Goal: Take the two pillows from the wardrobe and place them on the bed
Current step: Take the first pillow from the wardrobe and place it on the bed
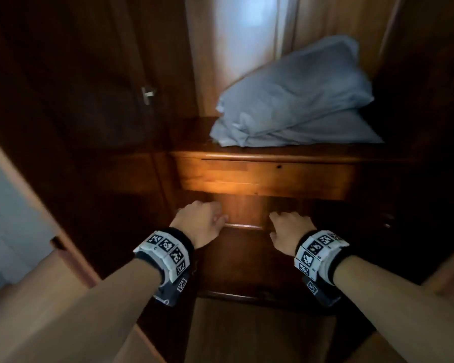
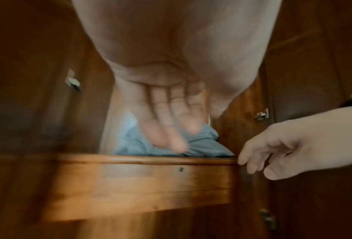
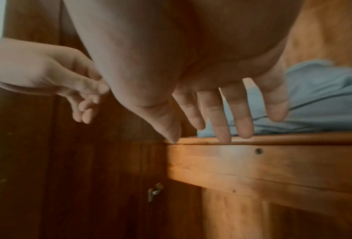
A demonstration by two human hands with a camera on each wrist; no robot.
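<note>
Your left hand and right hand are hanging empty, fingers relaxed. Two soft, creased blue pillows are lying stacked on the glossy wooden wardrobe shelf.

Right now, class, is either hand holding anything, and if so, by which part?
Nothing is held. The left hand and right hand are both empty, fingers relaxed, below the two stacked light-blue fabric pillows on the wooden wardrobe shelf.

Home bedroom: open dark-brown wooden wardrobe with metal door latch, two pale-blue fabric pillows stacked on inner shelf, pale wooden floor.
</note>
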